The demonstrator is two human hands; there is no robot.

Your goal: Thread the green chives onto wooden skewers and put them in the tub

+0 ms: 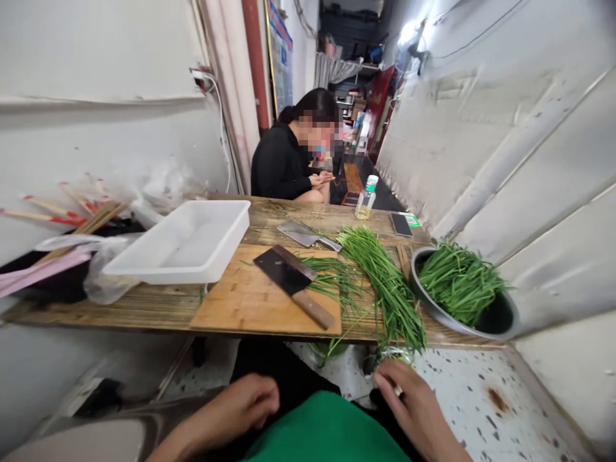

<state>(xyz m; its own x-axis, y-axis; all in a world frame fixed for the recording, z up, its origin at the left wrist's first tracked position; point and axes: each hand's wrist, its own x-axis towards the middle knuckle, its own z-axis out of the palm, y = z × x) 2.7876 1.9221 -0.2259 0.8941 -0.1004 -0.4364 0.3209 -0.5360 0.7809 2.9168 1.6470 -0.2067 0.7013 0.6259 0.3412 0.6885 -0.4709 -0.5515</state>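
Below, the hands (256, 399) curl loosely, hold unclear, while tray (163, 277), cleaver (285, 274), greens (385, 285) and basin (440, 316) crowd the table (161, 309).

Between a pale left wall (106, 58) and a scuffed right wall (457, 141), a plank table (163, 307) stands over a speckled floor (466, 404), and a bright lamp (409, 31) glows high beside a passage (389, 183) with a wooden bench (353, 176) and red panel (380, 93)
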